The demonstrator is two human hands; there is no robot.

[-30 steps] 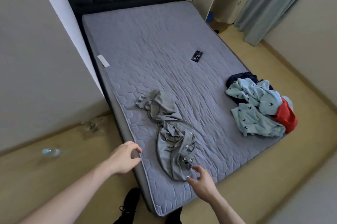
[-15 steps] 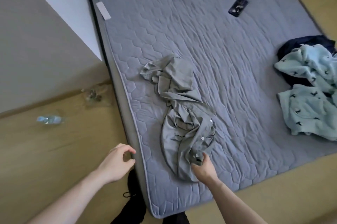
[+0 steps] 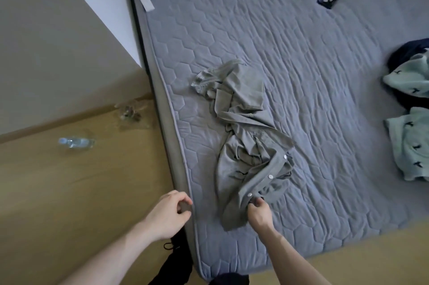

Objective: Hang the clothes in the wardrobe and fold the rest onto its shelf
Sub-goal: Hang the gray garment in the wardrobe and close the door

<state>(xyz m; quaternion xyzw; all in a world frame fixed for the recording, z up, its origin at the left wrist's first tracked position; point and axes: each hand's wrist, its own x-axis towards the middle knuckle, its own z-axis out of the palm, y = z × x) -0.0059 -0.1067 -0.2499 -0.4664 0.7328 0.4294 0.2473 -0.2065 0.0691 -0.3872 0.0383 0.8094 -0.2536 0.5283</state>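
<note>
1. Head view: right hand (image 3: 258, 213), reaching a second ago, now pinches the button edge of the grey shirt (image 3: 248, 145), crumpled on the mattress (image 3: 301, 52).
2. Left hand (image 3: 167, 214) stays loosely curled, holding nothing, at the mattress edge.
3. Pick-up under way; hanging not begun.

Soft, even daylight falls on my mattress (image 3: 267, 36), brightest toward twelve o'clock. Shadows are faint. No glare. The wide lens bends the mattress edge at seven o'clock, and the bottle (image 3: 75, 142) at nine looks smeared.
</note>
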